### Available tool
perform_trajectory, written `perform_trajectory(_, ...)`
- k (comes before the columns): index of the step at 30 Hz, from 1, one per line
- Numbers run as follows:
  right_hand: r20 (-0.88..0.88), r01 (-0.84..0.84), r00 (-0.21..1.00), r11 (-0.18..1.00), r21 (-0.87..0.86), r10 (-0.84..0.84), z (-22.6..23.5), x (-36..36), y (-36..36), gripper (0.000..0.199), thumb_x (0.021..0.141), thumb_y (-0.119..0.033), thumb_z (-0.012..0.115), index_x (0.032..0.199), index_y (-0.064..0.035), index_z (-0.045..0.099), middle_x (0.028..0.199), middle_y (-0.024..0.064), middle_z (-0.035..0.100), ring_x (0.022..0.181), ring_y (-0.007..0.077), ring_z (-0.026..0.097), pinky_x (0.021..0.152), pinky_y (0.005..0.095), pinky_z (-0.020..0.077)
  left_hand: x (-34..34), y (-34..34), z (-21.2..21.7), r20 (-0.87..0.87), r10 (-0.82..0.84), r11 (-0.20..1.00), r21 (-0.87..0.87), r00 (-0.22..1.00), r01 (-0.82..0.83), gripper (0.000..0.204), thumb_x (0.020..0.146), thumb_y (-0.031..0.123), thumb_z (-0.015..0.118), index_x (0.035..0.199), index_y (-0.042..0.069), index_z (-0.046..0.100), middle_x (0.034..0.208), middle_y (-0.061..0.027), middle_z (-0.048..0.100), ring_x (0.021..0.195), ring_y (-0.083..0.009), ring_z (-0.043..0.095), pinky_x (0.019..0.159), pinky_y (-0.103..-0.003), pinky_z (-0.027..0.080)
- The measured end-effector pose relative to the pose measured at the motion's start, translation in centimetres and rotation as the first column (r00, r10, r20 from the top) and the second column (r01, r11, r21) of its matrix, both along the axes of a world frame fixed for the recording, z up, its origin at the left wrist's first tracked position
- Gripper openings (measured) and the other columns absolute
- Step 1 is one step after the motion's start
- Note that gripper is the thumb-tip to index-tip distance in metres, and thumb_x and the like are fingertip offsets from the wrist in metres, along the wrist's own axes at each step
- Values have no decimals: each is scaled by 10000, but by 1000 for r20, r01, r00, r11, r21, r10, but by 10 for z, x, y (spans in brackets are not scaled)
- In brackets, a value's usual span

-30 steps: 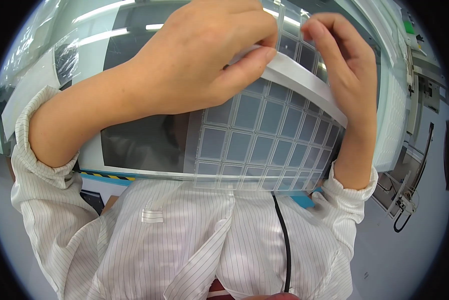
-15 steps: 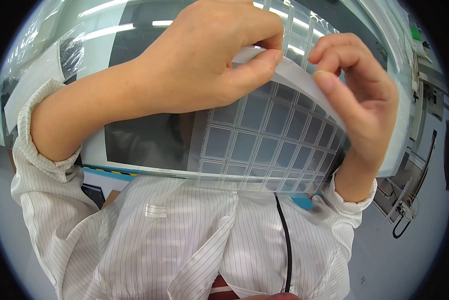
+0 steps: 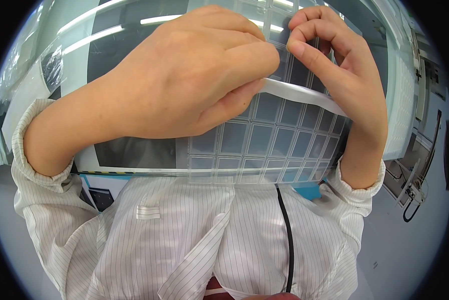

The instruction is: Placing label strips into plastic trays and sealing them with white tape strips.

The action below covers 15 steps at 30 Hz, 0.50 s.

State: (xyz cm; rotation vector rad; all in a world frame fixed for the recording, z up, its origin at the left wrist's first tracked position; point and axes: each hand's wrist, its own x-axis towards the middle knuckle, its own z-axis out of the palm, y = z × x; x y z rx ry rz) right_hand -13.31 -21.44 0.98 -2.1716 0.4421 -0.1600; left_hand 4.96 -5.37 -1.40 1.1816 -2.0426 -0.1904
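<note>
A clear plastic sheet (image 3: pixel 264 145) printed with a grid of square cells is held up close to the camera. My left hand (image 3: pixel 184 85) covers its upper left and pinches a white strip (image 3: pixel 304 95) that runs across the sheet. My right hand (image 3: pixel 344 75) is curled at the sheet's upper right, thumb and fingers closed on the sheet's edge just above the strip. Behind the sheet lies a large dark panel (image 3: pixel 129 150) with a pale frame.
My white striped smock (image 3: pixel 209 235) fills the lower part, with a black cable (image 3: pixel 287 235) running down it. A blue-edged bench (image 3: pixel 309 190) shows under the sheet. Grey floor and metal fixtures (image 3: pixel 412 190) lie at the right.
My right hand has shifted up and left along the sheet's top edge, its fingers curling tighter. The left hand keeps its pinch on the white strip, which now shows longer across the sheet.
</note>
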Motion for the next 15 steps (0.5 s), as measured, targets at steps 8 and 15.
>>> perform_trajectory(8,-93,71,993,997,21,-69,8,3,5,72,893,-61,718,894,-8,670,1041,31,605,856,99,509,752,229,399,-4,-3,2,4,-15,999,30,1000,15,128,797,-59,661,906,-1,627,1037,-136,706,1003,-326,672,840,-404,535)
perform_trajectory(15,-167,115,980,993,4,-112,21,10,10,83,862,-51,744,858,-12,671,978,27,593,812,108,495,709,238,395,-3,-2,5,14,-11,1000,25,1000,10,129,798,-59,662,907,-2,627,1039,-138,706,999,-328,672,837,-405,535)
